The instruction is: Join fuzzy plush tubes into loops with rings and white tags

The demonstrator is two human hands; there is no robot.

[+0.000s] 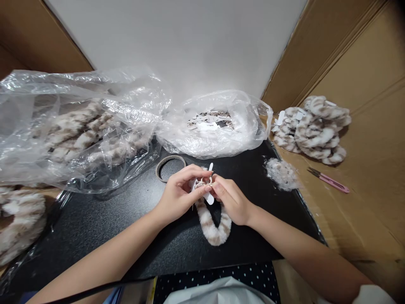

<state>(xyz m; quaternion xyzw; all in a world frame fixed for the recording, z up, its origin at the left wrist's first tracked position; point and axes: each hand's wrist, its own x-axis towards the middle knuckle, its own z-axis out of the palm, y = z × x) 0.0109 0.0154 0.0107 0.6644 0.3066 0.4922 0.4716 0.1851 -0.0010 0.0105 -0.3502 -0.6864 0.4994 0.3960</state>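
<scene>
Over the middle of the black table, my left hand and my right hand meet with fingers closed. Their fingertips pinch a small bunch of thin cream loops, whose exact make is too small to tell. A narrow white tag hangs at the loops, and another white end sticks up above the fingers. Below the hands, a fluffy white-and-brown ring rests on the table, its upper part hidden by the fingers.
Behind the hands stand a clear bag of white tags with thin loops and a bigger plastic bag of fluffy rings. A tape roll lies nearby. At right are stacked fluffy rings, fluff and pink thread snips on cardboard.
</scene>
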